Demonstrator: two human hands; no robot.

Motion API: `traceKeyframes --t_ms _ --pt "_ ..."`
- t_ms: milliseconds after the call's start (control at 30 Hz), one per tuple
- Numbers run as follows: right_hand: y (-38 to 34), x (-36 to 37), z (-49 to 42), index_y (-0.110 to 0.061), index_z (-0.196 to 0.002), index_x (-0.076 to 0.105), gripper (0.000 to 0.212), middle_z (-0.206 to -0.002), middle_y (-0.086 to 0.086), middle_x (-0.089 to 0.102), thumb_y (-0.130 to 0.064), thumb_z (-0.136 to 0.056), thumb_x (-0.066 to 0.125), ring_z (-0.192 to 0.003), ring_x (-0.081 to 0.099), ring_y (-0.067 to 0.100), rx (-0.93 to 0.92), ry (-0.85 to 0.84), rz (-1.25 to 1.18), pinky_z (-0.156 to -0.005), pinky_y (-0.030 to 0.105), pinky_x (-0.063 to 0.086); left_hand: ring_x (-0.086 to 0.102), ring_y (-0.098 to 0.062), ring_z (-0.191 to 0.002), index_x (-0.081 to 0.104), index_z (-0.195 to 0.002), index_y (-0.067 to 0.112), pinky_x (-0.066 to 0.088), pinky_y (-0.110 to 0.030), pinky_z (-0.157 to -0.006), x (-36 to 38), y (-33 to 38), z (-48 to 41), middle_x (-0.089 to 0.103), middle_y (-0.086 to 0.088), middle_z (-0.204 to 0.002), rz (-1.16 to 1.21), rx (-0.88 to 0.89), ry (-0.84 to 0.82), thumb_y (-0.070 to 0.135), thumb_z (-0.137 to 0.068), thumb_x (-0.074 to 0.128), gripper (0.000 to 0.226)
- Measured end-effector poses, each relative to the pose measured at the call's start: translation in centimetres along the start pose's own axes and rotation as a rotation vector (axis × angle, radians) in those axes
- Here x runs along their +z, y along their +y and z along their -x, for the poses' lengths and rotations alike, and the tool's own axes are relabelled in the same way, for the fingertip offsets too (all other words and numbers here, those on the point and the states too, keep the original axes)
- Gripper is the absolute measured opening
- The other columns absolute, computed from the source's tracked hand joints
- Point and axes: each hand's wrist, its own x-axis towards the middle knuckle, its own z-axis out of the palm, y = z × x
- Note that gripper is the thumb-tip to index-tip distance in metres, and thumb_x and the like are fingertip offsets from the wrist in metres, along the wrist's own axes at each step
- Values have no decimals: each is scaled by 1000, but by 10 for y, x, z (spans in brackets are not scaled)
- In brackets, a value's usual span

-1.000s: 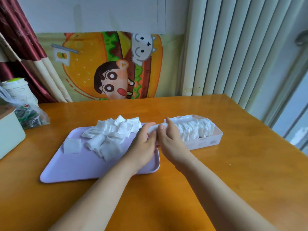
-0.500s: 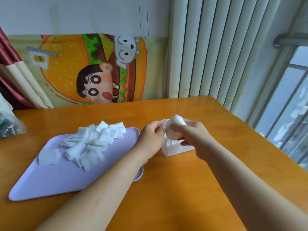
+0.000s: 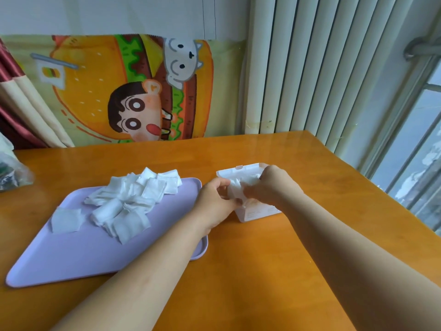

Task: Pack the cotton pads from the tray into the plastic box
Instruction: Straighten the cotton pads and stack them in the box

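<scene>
A lilac tray (image 3: pixel 71 254) lies on the wooden table at the left, with a loose heap of white cotton pads (image 3: pixel 133 197) on its far half and one pad apart (image 3: pixel 65 219). Right of the tray stands the white plastic box (image 3: pixel 257 212), open at the top. My left hand (image 3: pixel 216 203) holds the box's near left corner. My right hand (image 3: pixel 269 185) is over the box's opening, its fingers curled round a bunch of cotton pads (image 3: pixel 241 183) pushed into the box. The box's inside is mostly hidden by both hands.
The orange wooden table (image 3: pixel 262 271) runs to its right edge near a window (image 3: pixel 417 151). A cartoon poster (image 3: pixel 133 91) and white vertical blinds (image 3: pixel 322 68) stand behind it. A clear plastic bag (image 3: pixel 12 170) lies at the far left.
The view has swung right and closer. My right hand, which held a wad of pads above the box, has lowered it into the opening. My left hand stays at the box's corner.
</scene>
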Motion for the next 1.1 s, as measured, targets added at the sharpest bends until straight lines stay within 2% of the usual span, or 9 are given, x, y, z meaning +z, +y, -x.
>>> traceKeyframes --t_ms 67,233,467,567,633,767,833,967,1100 --pt "-1 5 1 -24 -117 58 40 -79 -4 64 -44 -87 75 -64 59 14 24 47 123 -53 25 43 68 -14 -107 62 -125 30 56 -25 -77 0 -4 -1 66 12 -118 44 -10 2 17 -86 84 47" --pt "1 21 -5 -18 -88 51 44 -76 -3 57 -57 -89 71 -66 54 14 102 -47 282 -60 28 43 66 -17 -110 62 -116 36 60 -39 -92 2 -6 -4 58 19 -116 48 -13 15 28 -80 89 46" --pt "-2 4 -3 -14 -118 53 53 -106 3 56 -61 -96 64 -102 55 23 54 -203 211 -86 32 45 63 -16 -116 62 -131 24 59 -42 -99 -3 -6 -1 62 10 -123 38 -38 -11 31 -82 88 56" --pt "1 2 2 -10 -131 58 53 -108 4 59 -56 -104 53 -98 56 23 27 -171 191 -83 32 46 74 -19 -97 70 -110 29 65 -37 -82 -4 -5 3 75 14 -97 47 -27 -44 26 -91 81 22" --pt "1 10 2 -9 -126 60 47 -94 2 59 -50 -106 50 -91 58 22 4 -145 193 -79 32 47 77 -21 -90 70 -97 34 66 -37 -74 -2 -4 7 78 15 -85 54 -7 -58 24 -94 78 12" --pt "-6 24 -4 -14 -87 53 39 -83 1 56 -49 -105 52 -77 55 17 -6 -139 284 -79 32 47 77 -24 -90 70 -89 36 66 -35 -72 1 -1 13 79 10 -87 42 35 -35 26 -98 73 13" --pt "-10 24 -2 -14 -84 51 40 -79 2 52 -46 -108 48 -71 49 16 4 -140 306 -79 33 43 75 -26 -92 69 -94 37 66 -35 -70 2 -1 16 78 9 -93 14 37 -34 30 -99 70 9" --pt "-20 18 20 -16 -99 59 49 -77 0 56 -57 -108 34 -69 53 19 12 38 487 -70 33 39 72 -18 -97 68 -124 30 63 -35 -69 -10 -10 25 74 9 -112 -135 57 -76 29 -99 66 26" --pt "-53 24 37 -13 -91 68 49 -89 5 71 -56 -105 47 -84 65 28 -332 289 274 -71 36 52 70 -16 -96 73 -118 22 56 -32 -91 -51 -12 31 71 8 -97 -231 120 20 22 -97 66 22"
